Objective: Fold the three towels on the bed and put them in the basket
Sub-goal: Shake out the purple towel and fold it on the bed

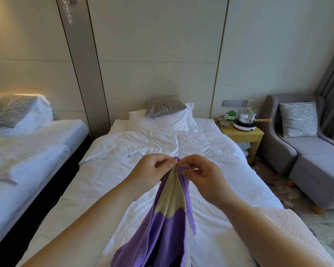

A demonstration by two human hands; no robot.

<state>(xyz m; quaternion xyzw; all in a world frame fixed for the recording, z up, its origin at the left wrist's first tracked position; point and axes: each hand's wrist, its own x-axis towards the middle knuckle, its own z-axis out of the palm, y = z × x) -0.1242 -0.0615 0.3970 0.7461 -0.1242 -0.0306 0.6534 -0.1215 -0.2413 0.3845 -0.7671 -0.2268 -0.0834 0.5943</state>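
A purple towel with a beige patch (168, 218) hangs bunched above the white bed (104, 180). My left hand (152, 174) and my right hand (201, 176) pinch its top edge side by side, close together, so the cloth drapes down toward me and out of the frame's bottom. A pale pink textured towel (289, 228) lies flat at the bed's near right corner. No basket is in view, and no third towel shows.
White pillows and a grey patterned cushion (165, 107) sit at the bed's head. A second bed (27, 151) stands on the left across a dark gap. On the right are a wooden nightstand (245, 134) with a pot on a cooker and a grey armchair (307, 151).
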